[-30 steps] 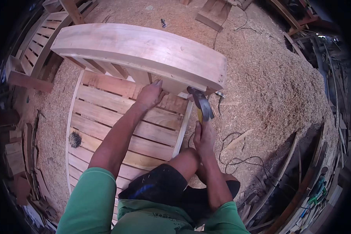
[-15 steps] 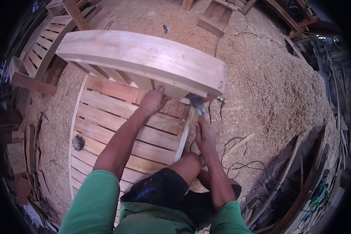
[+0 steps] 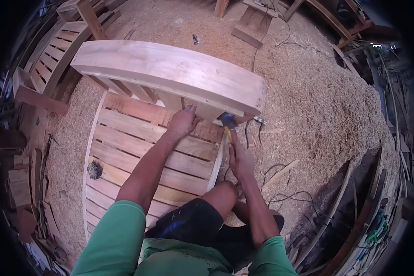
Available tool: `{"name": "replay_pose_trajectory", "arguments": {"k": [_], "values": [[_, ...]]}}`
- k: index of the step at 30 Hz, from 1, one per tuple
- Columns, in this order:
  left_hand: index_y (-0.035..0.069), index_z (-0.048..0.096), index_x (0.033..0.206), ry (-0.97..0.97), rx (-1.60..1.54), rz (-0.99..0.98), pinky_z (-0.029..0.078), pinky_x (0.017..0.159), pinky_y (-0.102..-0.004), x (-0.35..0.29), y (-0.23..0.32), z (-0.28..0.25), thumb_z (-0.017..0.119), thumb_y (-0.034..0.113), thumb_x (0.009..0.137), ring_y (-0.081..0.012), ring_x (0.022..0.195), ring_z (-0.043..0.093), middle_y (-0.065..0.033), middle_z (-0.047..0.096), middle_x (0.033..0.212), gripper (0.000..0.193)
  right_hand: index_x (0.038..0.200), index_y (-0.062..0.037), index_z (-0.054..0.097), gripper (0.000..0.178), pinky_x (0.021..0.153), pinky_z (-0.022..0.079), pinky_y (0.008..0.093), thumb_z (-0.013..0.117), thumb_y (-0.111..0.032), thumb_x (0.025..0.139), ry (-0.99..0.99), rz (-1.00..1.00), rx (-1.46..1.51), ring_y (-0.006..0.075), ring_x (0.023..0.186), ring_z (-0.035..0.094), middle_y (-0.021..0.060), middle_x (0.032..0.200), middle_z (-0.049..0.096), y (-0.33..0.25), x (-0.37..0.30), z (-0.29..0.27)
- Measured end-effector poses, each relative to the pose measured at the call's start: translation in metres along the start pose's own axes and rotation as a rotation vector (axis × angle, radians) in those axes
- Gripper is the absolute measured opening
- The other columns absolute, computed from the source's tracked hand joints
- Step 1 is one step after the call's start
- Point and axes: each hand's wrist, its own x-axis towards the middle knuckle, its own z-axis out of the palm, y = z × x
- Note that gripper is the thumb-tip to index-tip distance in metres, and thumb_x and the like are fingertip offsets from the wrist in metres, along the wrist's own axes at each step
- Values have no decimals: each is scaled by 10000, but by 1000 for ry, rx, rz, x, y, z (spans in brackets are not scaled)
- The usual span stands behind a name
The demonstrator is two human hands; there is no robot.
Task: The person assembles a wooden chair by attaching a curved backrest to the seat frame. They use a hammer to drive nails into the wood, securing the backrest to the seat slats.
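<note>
right hand [image 3: 240, 158] grasping a yellow-handled hammer [image 3: 228, 123] under the curved wooden beam [image 3: 170, 73]; left hand [image 3: 183, 122] pressed flat; sawdust floor [image 3: 317, 101] at 2 o'clock.

We see a hammer [image 3: 227, 123] with a dark grey head and a yellow handle, gripped in the right hand [image 3: 240, 158]. Just beyond the fingers of the left hand [image 3: 183, 122], the curved rail [image 3: 170, 73] is pale tan wood with faint grain. Beneath those fingers, the slats [image 3: 138, 152] alternate reddish-brown and light yellow. The sawdust [image 3: 317, 106] is beige; the sleeves [image 3: 112, 239] are green and the shorts [image 3: 188, 225] black.
</note>
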Motion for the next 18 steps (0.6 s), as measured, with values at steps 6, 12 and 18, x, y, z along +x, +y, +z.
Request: {"name": "replay_pose_trajectory", "arguments": {"k": [6,12,18], "values": [[27,588,1408,61,-182,-147,555,1015,-530,-9,20,4,704,280,1017,-461,1214,663,-248,676,1340,479,1675,-198,443,594,682,525,593,584,-200,1098,-34,30,-100,489,776,706,285,883,708,4,6,0],[1,541,1516,425,-524,-115,519,1099,-458,-103,28,14,658,187,1034,-389,1281,664,-241,632,1436,530,1600,-155,523,487,656,518,565,554,-282,1131,74,-139,-92,443,731,678,232,878,710,45,3,29],[39,686,1303,928,2,-497,499,1061,-455,-290,-73,-85,679,169,1022,-388,1175,630,-210,663,1227,310,1720,-239,383,600,815,525,601,517,-178,1138,-91,80,-23,546,998,698,341,1121,721,-13,4,1]]}}
